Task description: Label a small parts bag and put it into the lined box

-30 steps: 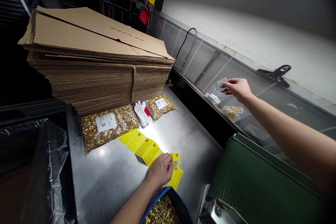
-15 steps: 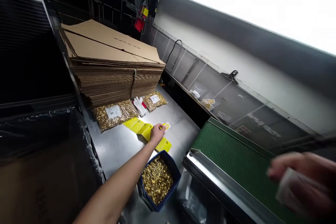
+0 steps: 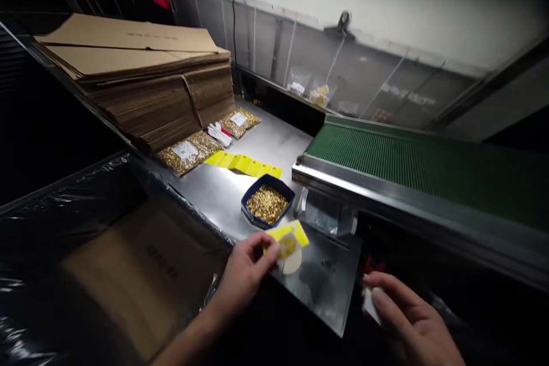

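Left hand point(image 3: 244, 271) of mine pinching a yellow label point(image 3: 288, 241) over the counter point(image 3: 223, 194) edge, right hand point(image 3: 405, 320) gripping a blurred pale bag point(image 3: 368, 303) I can't make out, blue bin point(image 3: 268, 206) of brass bits just beyond.

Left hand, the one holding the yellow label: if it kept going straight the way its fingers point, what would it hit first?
Probably the blue tray of small gold parts: the left hand, pinching the yellow label, points up and right over the steel table. Depth is unclear.

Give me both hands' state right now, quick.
Left hand: closed on a yellow label.
Right hand: pinching a small clear bag, partly hidden.
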Demonstrator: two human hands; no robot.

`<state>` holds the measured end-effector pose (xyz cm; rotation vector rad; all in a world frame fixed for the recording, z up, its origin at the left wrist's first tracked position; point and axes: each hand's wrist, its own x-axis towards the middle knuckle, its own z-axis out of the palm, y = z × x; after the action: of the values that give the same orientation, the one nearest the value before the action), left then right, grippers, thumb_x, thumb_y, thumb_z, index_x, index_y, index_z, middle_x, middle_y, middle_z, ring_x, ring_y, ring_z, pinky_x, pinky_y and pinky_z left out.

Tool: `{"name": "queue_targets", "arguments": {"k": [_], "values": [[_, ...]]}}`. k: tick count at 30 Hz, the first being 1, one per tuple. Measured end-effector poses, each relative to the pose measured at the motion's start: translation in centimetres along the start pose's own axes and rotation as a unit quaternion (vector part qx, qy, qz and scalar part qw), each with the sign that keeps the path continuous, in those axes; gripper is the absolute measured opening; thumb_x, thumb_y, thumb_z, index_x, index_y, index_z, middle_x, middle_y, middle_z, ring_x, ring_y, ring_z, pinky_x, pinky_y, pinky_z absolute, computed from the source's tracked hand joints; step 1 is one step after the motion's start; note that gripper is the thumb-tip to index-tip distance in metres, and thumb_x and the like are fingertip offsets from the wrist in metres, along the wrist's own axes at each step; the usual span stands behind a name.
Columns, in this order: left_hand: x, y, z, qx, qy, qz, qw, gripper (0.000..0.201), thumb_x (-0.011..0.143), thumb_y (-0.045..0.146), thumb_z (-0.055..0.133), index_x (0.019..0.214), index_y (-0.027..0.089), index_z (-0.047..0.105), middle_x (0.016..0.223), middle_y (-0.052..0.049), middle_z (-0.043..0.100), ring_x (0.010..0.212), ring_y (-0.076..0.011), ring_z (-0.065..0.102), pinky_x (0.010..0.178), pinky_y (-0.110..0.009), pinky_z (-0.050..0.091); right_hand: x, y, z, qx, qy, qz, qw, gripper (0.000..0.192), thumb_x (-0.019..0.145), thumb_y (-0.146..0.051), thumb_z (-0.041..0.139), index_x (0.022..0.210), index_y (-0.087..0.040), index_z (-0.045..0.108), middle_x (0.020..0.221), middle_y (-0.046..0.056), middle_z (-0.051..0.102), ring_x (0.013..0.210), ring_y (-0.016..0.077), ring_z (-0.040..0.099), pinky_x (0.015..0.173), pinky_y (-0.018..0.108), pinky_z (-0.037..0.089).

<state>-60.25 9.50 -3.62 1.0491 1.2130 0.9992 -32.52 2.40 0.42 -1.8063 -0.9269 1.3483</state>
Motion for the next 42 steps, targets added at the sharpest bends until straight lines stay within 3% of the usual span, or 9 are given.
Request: {"name": "queue_targets", "arguments": {"k": [6,10,18,22,30,33,35,38,42], "values": [[-12.2,-10.2,3.2,0.002,-0.019,-0.221,0.975,0.046,0.081,0.062,0.072,0.079,0.017,0.061,0.071,-0.001,0.061,0.064,-0.0143,0.051,0.059,-0.024,0.039,-3.6,7.4,2.4,0.119,-0.226,0.124,0.959,0.045,0.075,-0.058,0.08,0.107,-0.027,0.077,0.103,0.008,0.076,0.099,0.0291,0.07,0.092,0.043,0.053],[-14.2,-12.8,4.8,0.013,-0.027,-0.246,0.969,0.044,0.082,0.058,0.072,0.08,0.016,0.06,0.07,0.0,0.059,0.064,-0.0145,0.05,0.061,-0.025,0.038,-2.7,10.5,3.4,-0.04,-0.277,-0.001,0.96,0.031,0.092,-0.049,0.064,0.088,-0.02,0.075,0.099,0.007,0.071,0.092,0.0226,0.067,0.082,0.034,0.05],[-13.9,-13.0,7.2,0.059,-0.109,-0.252,0.96,0.038,0.089,0.052,0.069,0.092,0.013,0.07,0.079,-0.003,0.063,0.07,-0.0156,0.05,0.063,-0.026,0.036,-0.7,12.9,2.3,-0.259,-0.282,-0.072,0.921,0.035,0.09,-0.021,0.06,0.125,-0.025,0.059,0.091,0.0,0.071,0.085,0.0188,0.066,0.077,0.029,0.043],[-13.2,-13.0,7.7,0.092,-0.141,-0.258,0.951,0.037,0.089,0.049,0.069,0.099,0.014,0.074,0.084,-0.005,0.068,0.071,-0.0161,0.051,0.065,-0.026,0.039,-0.6,14.1,1.8,-0.271,-0.269,-0.06,0.922,0.006,0.089,-0.027,0.064,0.094,-0.024,0.066,0.085,-0.001,0.069,0.079,0.017,0.064,0.069,0.027,0.038],[-12.4,-12.5,9.7,0.161,-0.123,-0.223,0.953,0.035,0.094,0.046,0.064,0.115,0.02,0.071,0.092,-0.006,0.068,0.079,-0.0201,0.058,0.073,-0.03,0.048,0.4,17.9,-1.4,-0.097,-0.22,-0.004,0.971,0.011,0.088,-0.034,0.068,0.085,-0.023,0.066,0.111,0.003,0.068,0.097,0.0181,0.064,0.084,0.028,0.047],[-13.0,-11.6,10.7,0.181,-0.131,-0.21,0.952,0.06,0.094,0.04,0.065,0.15,0.028,0.047,0.092,-0.004,0.065,0.077,-0.0194,0.058,0.072,-0.029,0.047,1.3,18.9,-2.3,-0.021,-0.248,0.015,0.968,0.015,0.087,-0.034,0.068,0.082,-0.021,0.065,0.127,0.006,0.065,0.108,0.0205,0.064,0.092,0.03,0.047],[-13.6,-10.9,11.4,0.2,-0.142,-0.213,0.946,0.07,0.096,0.037,0.063,0.159,0.03,0.032,0.085,0.0,0.062,0.073,-0.0178,0.055,0.069,-0.028,0.045,1.7,18.9,-2.6,-0.002,-0.305,0.046,0.951,0.015,0.086,-0.035,0.068,0.083,-0.021,0.064,0.104,0.004,0.071,0.091,0.0181,0.066,0.078,0.027,0.048],[-14.6,-10.3,12.5,0.187,-0.128,-0.234,0.946,0.069,0.095,0.035,0.065,0.157,0.032,0.034,0.093,-0.001,0.064,0.083,-0.0186,0.058,0.076,-0.029,0.047,1.6,17.9,-3.1,-0.083,-0.338,0.043,0.937,0.015,0.082,-0.035,0.071,0.083,-0.022,0.063,0.072,-0.003,0.064,0.067,0.0139,0.057,0.06,0.024,0.037],[-15.8,-10.9,13.9,0.113,-0.09,-0.268,0.952,0.035,0.09,0.04,0.073,0.119,0.02,0.067,0.105,-0.007,0.07,0.096,-0.0227,0.062,0.085,-0.032,0.05,0.8,16.7,-3.6,-0.173,-0.356,-0.039,0.917,0.013,0.085,-0.035,0.07,0.085,-0.024,0.063,0.073,-0.004,0.064,0.067,0.013,0.056,0.059,0.025,0.03]]}}
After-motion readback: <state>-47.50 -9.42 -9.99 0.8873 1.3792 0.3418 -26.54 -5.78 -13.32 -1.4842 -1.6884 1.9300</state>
